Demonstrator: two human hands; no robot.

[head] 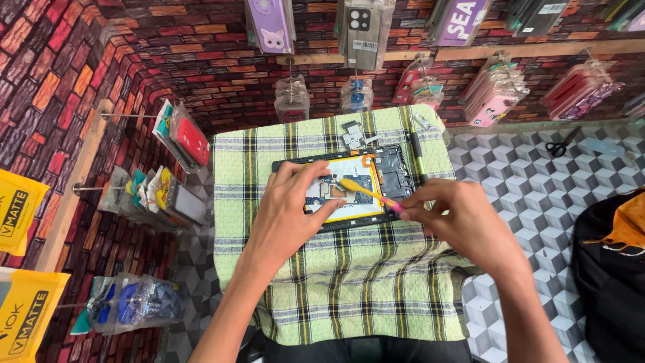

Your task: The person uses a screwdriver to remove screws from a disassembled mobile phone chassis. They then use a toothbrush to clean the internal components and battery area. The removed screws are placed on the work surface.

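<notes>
Head view: an opened black slab-shaped phone [376,176] with exposed boards is pinned on the green checked cloth [336,282] by the spread left hand [289,208]. A thin yellow brush [366,193] is pinched in the right hand [463,225]. Small parts could be dislodged by excess pressure.

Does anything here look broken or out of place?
The phone on the checked cloth lies opened, its back off and circuit boards bare. The left hand steadies it; the right hand holds a yellow brush over it. Small loose parts lie behind. Nothing is spilled.
</notes>
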